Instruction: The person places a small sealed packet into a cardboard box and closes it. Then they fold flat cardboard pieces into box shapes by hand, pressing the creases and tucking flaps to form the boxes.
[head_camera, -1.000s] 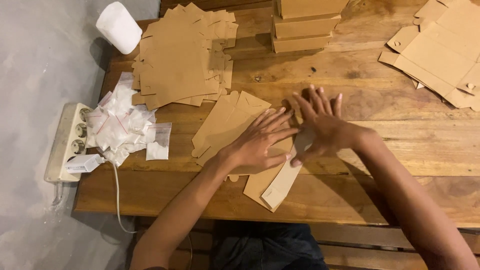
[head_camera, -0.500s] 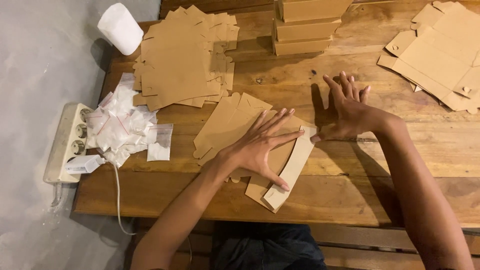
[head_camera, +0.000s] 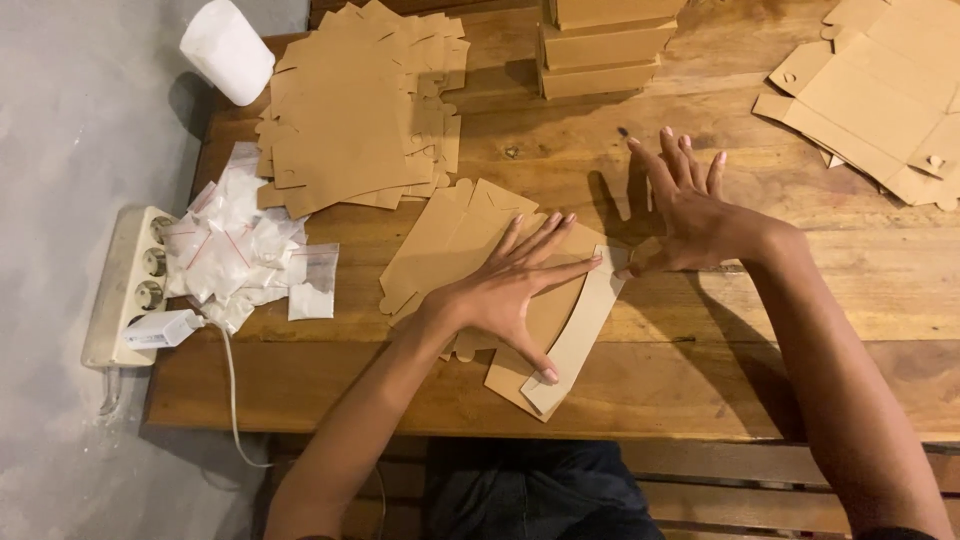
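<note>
Warm, even indoor light, sharp frame, soft shadows only.

Light comes from above and somewhat right: the right hand (head_camera: 690, 215) throws a soft dark shadow leftward onto the wooden table (head_camera: 880, 290), and the white roll (head_camera: 228, 50) at upper left shades the tabletop beside it. A darker band lies under the right forearm, lower right. No harsh glare; the white plastic sachets (head_camera: 245, 250) at left are bright, near clipping, detail thin. The grey floor (head_camera: 70, 120) at left is flat and evenly lit. Focus holds across the centre; the left hand (head_camera: 505, 290) is crisp, no motion blur. Slight wide-angle bend at frame edges, table edges bow a little. Bottom of frame falls dim.
</note>
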